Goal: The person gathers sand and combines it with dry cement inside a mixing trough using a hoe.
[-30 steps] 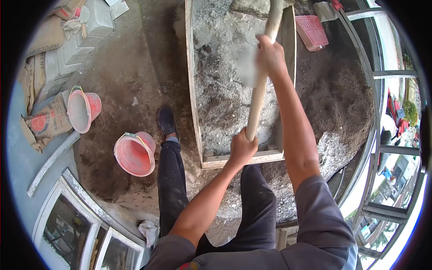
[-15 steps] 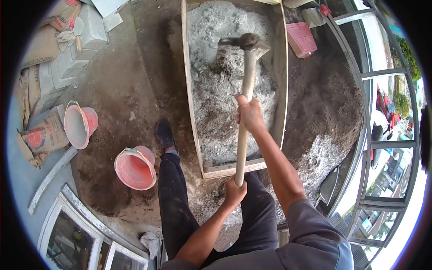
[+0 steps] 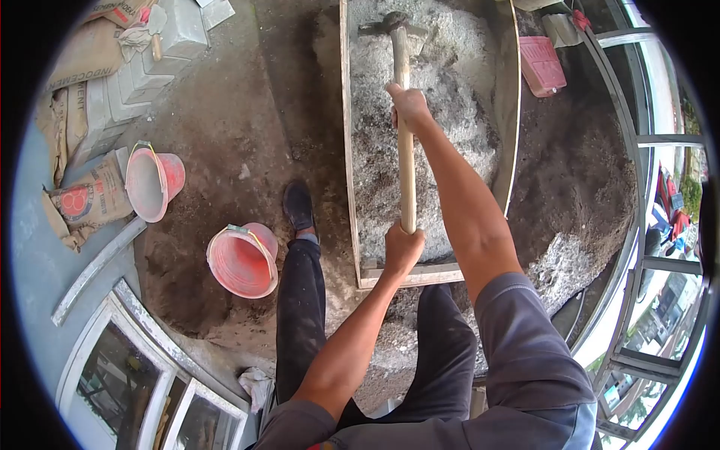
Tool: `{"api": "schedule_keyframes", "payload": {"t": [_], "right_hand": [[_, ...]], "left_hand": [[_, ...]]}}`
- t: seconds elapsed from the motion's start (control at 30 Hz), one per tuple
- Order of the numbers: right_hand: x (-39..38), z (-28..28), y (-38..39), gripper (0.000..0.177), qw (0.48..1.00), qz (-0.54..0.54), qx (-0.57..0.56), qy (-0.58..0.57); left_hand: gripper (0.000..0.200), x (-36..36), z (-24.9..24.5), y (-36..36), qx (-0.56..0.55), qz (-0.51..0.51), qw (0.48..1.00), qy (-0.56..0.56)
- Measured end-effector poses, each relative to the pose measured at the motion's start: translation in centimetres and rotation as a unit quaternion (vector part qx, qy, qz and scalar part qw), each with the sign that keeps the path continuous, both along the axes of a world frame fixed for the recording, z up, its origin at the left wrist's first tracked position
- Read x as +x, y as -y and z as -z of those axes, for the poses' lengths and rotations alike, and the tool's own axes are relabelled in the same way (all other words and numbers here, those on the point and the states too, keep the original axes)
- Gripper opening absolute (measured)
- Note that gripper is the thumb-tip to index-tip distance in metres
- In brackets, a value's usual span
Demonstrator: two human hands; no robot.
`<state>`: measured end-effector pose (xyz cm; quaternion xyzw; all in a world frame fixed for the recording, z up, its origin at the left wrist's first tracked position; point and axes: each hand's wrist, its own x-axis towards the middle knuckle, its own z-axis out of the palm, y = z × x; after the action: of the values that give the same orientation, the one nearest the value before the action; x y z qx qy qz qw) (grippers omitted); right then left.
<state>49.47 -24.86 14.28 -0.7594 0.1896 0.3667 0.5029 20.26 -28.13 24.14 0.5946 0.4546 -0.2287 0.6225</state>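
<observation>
Both hands are closed tight round the wooden handle (image 3: 406, 180) of a hoe. The left hand (image 3: 403, 247) wraps the butt end in the lower middle of the frame, just above the near end board of the mixing box (image 3: 349, 187). The right hand (image 3: 409, 105) clasps the shaft higher up, with that arm stretched nearly straight. The hoe head (image 3: 390, 26) lies at the top centre, down on the grey mix (image 3: 450, 120) that fills the long wooden box — whether the blade is dug in or only resting on the heap I cannot tell.

Left of the box, a dark shoe (image 3: 298, 206) stands on the dirt floor. A pink bucket (image 3: 244, 261) sits beside that leg, and a second bucket (image 3: 154, 184) is further left, next to a cement bag (image 3: 94, 199). A red tray (image 3: 541, 66) lies at the upper right, beyond the box.

The weak point, as I judge it, is the left hand: it holds the very end of the shaft, so a hard tug against packed mix could pull the handle out of it. The head also sits near the left side board — a stroke that drifts that way could strike the wood and jar both wrists. The mix looks dry, so a quick pull may throw dust up towards the face.
</observation>
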Motion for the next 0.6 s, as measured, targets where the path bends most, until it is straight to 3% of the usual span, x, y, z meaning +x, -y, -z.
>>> {"api": "schedule_keyframes", "payload": {"t": [0.17,0.23,0.3,0.4,0.5,0.57,0.6], "right_hand": [[-5.5,-7.8,4.4,0.045,0.999,0.005,-0.032,-0.023],[-7.9,-10.9,6.2,0.039,0.999,0.03,-0.018,-0.006],[-8.2,-13.7,6.9,0.035,0.998,0.053,-0.027,0.013],[-4.6,-16.6,8.1,0.032,0.994,0.079,-0.021,0.073],[4.4,-12.5,9.8,0.035,0.985,0.07,0.011,0.156],[9.3,-8.5,9.8,0.036,0.984,0.12,0.033,0.129],[10.2,-6.2,10.2,0.036,0.987,0.129,0.017,0.099]], "left_hand": [[0.016,-6.5,-4.2,3.8,0.039,0.059,0.997,0.027],[0.018,-8.6,-7.3,5.2,0.025,0.042,0.997,0.057],[0.02,-9.0,-9.2,6.4,0.01,0.041,0.996,0.073],[0.018,-5.0,-7.3,6.7,0.022,0.072,0.991,0.109],[0.018,4.3,-3.8,5.0,-0.029,0.125,0.989,0.079],[0.014,8.5,-0.4,5.1,0.035,0.103,0.982,0.157],[0.015,9.5,1.0,5.5,0.023,0.093,0.986,0.138]]}}
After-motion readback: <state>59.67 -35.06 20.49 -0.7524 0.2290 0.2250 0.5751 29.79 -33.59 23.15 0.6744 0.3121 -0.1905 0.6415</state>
